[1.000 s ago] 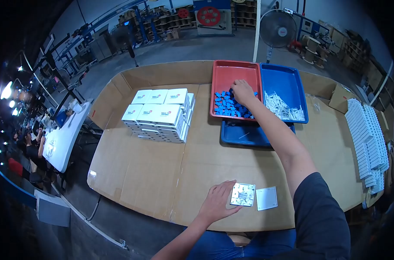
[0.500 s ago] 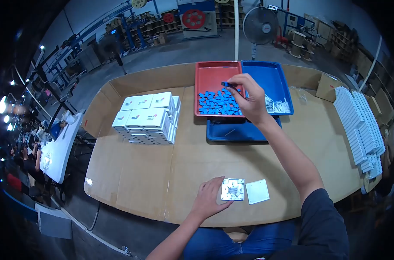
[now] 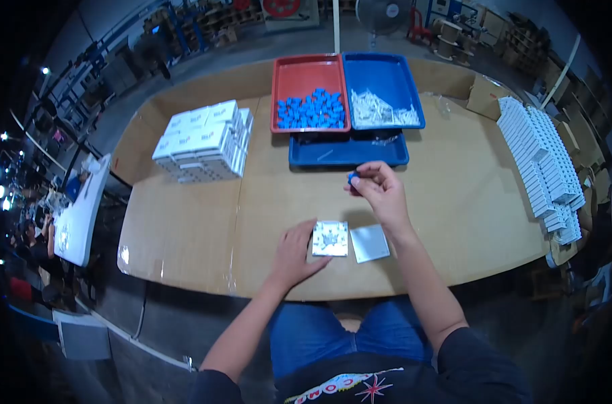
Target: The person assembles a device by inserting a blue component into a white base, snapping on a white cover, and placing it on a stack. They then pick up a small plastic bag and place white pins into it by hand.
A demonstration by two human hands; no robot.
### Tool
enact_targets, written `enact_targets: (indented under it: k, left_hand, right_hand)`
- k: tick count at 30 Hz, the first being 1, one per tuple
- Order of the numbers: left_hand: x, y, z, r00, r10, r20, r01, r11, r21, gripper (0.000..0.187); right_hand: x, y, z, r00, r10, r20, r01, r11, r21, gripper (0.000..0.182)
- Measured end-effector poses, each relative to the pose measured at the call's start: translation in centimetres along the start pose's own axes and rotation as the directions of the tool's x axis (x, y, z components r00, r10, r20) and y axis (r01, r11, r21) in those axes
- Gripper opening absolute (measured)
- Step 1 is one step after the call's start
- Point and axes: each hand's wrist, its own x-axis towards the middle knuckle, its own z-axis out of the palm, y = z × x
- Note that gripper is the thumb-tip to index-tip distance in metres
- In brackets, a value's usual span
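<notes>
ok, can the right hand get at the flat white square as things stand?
Likely yes: nothing visible lies on the white square, and the right hand is nearby, though the blue piece it pinches may hamper a grip.

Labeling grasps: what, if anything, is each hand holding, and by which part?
Right hand: small blue piece, pinched; exact spot unclear. Left hand: white box, around its left side.

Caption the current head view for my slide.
Right hand holding a small blue piece, left hand holding a square white housing.
</notes>
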Motion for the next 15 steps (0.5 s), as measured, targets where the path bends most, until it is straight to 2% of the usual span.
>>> enact_targets:
  k: [4,7,8,11,12,15]
  left_hand:
    - [0.0,0.4,-0.4,0.999,-0.029,-0.013,0.029,0.999,-0.026,0.095]
    - [0.0,0.3,-0.2,1.0,-0.027,-0.007,0.027,0.999,-0.024,0.098]
    - [-0.1,0.2,0.0,1.0,-0.029,-0.007,0.029,0.999,-0.025,0.098]
    - [0.0,0.1,-0.4,0.999,-0.036,-0.014,0.035,0.999,-0.03,0.098]
    - [0.0,0.2,-0.5,0.999,-0.036,-0.015,0.035,0.999,-0.034,0.098]
    - [0.2,0.1,-0.8,0.998,-0.057,0.006,0.058,0.996,-0.068,0.097]
  right_hand:
    - [-5.2,4.2,-0.5,0.945,0.317,-0.085,-0.299,0.938,0.176,0.015]
    - [-6.5,6.2,-0.4,0.959,0.277,-0.065,-0.269,0.956,0.115,0.014]
    - [-6.4,7.4,-0.7,0.968,0.249,-0.03,-0.244,0.963,0.115,0.021]
    - [-6.1,8.1,0.7,0.998,0.065,-0.01,-0.066,0.98,-0.189,0.031]
    - [-6.0,7.3,1.2,0.998,-0.051,0.038,0.063,0.9,-0.431,0.037]
    - [-5.6,8.5,1.6,0.988,-0.077,0.136,0.137,0.85,-0.508,0.035]
